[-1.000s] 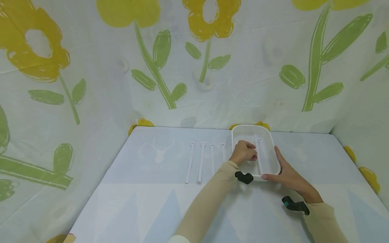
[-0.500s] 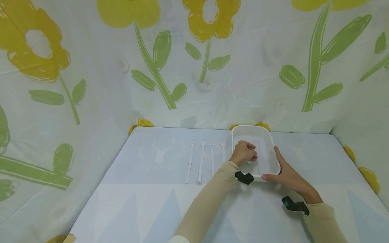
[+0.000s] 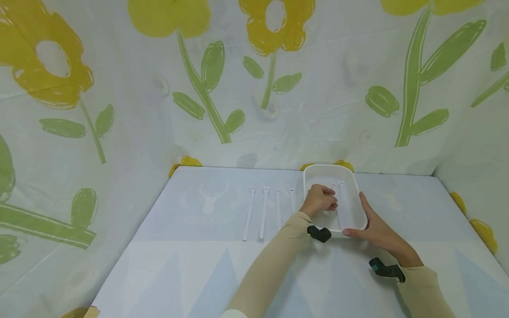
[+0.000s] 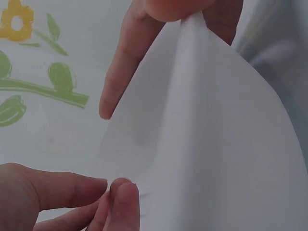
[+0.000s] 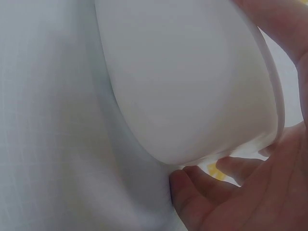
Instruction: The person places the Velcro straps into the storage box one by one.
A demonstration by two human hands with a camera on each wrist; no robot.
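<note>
Booth-like nook, flower-printed sheeting [image 3: 318, 123] behind and beside a table [image 3: 167, 269]

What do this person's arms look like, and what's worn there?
The left sleeve and right sleeve are beige. The left wrist device and right wrist device are black, the right one with a small teal patch. The left grip and right grip wear no gloves.

Left hand [image 3: 319, 200] down in white tray [image 3: 318, 173], right by couple of skinny strips [image 3: 342, 205]; right hand [image 3: 375, 232] grips tray's near right corner. Tray's by tabletop's [image 3: 167, 269] far edge, four more strips [image 3: 264, 215] lined up left.
</note>
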